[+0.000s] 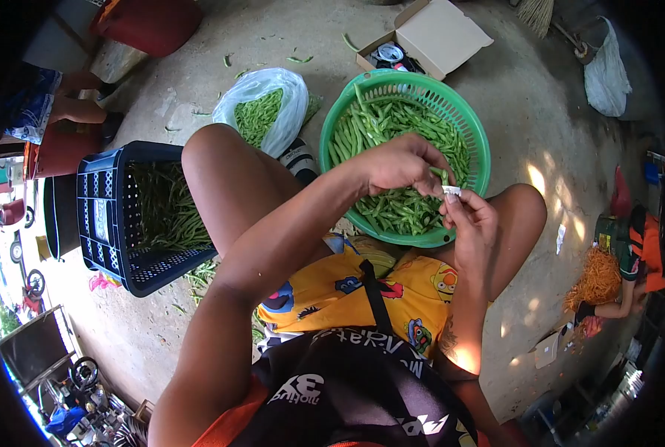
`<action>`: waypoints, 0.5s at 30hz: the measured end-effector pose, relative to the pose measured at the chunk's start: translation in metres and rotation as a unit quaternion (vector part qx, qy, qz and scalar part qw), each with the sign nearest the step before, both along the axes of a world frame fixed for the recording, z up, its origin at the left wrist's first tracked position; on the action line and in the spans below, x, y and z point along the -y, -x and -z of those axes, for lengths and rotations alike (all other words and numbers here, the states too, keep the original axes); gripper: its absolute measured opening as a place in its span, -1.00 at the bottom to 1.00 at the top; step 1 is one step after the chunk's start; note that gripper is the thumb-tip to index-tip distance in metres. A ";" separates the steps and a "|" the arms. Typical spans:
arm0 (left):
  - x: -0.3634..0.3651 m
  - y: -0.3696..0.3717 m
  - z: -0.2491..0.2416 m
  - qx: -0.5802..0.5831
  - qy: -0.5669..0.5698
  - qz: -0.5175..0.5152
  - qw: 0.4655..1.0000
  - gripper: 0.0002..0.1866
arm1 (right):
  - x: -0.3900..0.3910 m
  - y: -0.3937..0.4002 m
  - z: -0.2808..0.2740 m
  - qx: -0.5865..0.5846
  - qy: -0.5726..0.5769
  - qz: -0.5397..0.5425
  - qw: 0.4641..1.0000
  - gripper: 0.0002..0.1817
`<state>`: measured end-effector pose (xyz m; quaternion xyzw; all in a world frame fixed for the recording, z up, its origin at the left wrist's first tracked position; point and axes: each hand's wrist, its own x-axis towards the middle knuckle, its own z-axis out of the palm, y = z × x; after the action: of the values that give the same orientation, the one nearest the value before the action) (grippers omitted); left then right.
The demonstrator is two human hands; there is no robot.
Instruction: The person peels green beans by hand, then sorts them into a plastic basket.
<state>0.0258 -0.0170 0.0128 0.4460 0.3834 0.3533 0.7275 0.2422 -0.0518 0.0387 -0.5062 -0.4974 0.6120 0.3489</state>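
My left hand [413,165] is closed over the green basket, with part of a green bean [442,176] showing at its fingertips. Just beside it, my right hand [472,216] is pinched, and a small white piece [451,191] shows at its thumb and fingertips. What that white piece is I cannot tell. Both hands meet above the near right side of the round green basket [484,149]. Inside it lie many green beans [399,212], long whole pods at the far left and shorter pieces nearer me.
A clear plastic bag [296,93] of sliced beans stands beyond my left knee. On the left a dark blue crate [109,216] holds long pods. An open cardboard box [444,37] sits behind the basket. At far right a person [630,276] is beside an orange shredded heap [597,279].
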 end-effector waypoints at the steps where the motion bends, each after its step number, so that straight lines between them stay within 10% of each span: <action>1: 0.000 -0.001 0.001 -0.018 -0.008 -0.005 1.000 -0.65 | 0.000 -0.001 -0.001 0.002 0.002 0.000 1.000 -0.84; 7: -0.006 0.024 -0.014 -0.193 -0.117 -0.076 0.971 -0.66 | -0.009 -0.001 -0.009 0.082 -0.016 -0.031 0.996 -0.81; 10: 0.002 0.020 -0.020 -0.564 -0.331 -0.097 0.750 -0.56 | -0.031 0.011 -0.031 0.292 -0.179 -0.069 0.937 -0.71; 15: -0.009 0.035 -0.025 -0.351 -0.265 -0.228 0.869 -0.66 | -0.098 0.028 -0.004 0.326 -0.293 -0.123 0.890 -0.71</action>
<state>-0.0093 -0.0082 0.0376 0.6167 0.5965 0.4174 0.2993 0.2143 0.0459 0.0426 -0.4868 -0.7984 0.2766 0.2215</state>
